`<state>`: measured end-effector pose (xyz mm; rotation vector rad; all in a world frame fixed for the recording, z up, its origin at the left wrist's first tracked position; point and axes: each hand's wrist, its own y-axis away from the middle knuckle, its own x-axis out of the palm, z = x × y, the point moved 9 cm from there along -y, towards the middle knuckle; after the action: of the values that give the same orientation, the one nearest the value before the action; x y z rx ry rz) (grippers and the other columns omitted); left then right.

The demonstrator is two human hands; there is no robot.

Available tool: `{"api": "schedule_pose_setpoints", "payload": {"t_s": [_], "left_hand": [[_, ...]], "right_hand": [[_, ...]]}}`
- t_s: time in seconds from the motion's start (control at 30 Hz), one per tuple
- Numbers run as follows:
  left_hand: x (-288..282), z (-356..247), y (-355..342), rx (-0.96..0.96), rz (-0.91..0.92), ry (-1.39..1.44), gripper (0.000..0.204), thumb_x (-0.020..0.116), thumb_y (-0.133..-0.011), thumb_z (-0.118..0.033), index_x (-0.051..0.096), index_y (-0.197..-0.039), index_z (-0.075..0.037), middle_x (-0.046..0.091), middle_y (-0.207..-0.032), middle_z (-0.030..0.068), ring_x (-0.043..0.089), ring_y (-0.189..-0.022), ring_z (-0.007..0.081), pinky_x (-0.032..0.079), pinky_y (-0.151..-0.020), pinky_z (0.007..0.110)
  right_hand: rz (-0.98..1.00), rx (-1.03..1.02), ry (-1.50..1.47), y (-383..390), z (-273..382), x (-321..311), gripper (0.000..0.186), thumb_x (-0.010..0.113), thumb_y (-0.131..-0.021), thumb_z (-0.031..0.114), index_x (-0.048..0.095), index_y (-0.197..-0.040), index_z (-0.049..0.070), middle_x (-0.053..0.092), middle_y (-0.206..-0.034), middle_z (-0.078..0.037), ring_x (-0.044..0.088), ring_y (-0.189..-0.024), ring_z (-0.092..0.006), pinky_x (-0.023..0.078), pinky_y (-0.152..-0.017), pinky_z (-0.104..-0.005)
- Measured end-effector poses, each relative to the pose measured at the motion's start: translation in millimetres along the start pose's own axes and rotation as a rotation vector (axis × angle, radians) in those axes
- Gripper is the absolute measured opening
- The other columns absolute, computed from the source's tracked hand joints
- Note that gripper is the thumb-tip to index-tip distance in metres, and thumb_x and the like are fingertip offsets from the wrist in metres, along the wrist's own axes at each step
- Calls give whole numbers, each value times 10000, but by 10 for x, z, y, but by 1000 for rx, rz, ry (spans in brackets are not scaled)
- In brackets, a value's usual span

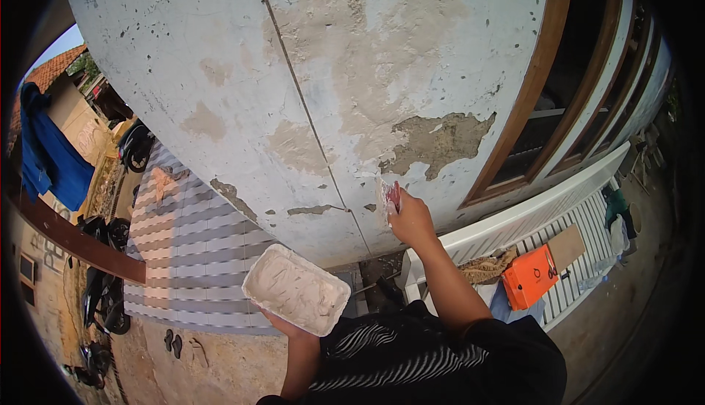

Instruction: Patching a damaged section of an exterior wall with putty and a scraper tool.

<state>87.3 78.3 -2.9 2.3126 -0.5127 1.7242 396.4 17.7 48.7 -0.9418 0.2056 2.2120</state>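
My left hand (pixel 292 326) holds a white rectangular plastic tub (pixel 336 318) from below. Pale beige wall filler (pixel 295 286) fills the tub, its surface streaked. In my right hand (pixel 413 220) is a putty knife (pixel 395 196) with a red handle. Its blade, smeared with filler, is against or very close to the light-blue wall (pixel 220 45), just below a bare patch (pixel 444 144) where the paint has peeled. Smoothed beige filler patches (pixel 367 74) spread above and left of it. A dark crack line (pixel 292 67) runs down the wall.
A white slatted bench (pixel 485 240) stands at right, holding an orange box (pixel 530 279), cardboard and cloths. Wood-framed windows (pixel 514 111) are set in the wall. A tiled floor (pixel 198 258) lies at left, with sandals (pixel 173 343), motorbikes (pixel 109 273) and a hanging blue cloth (pixel 55 148) beyond.
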Motion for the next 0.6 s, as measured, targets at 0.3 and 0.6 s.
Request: {"api": "schedule_pose_setpoints", "payload": {"t_s": [0.3,0.6], "left_hand": [[207,259,-309,-107,108,57,711,395,-862,-646,353,-1393,-175,383,-1416,79,401,-1264,358,361,-1003,568],[448,273,-821,-164,118,-17,692,363,-876,-629,361,-1391,-168,398,-1406,90,445,-1229,369,394,-973,578]], "right_hand": [[2,-40,-83,-129,-81,11,321,588,-769,170,557,-1038,-1,637,-843,-246,601,-822,-433,475,-758,-488],[-18,32,-47,-153,-58,31,323,579,-788,189,546,-1052,5,633,-853,-256,600,-838,-435,474,-767,-495]]}}
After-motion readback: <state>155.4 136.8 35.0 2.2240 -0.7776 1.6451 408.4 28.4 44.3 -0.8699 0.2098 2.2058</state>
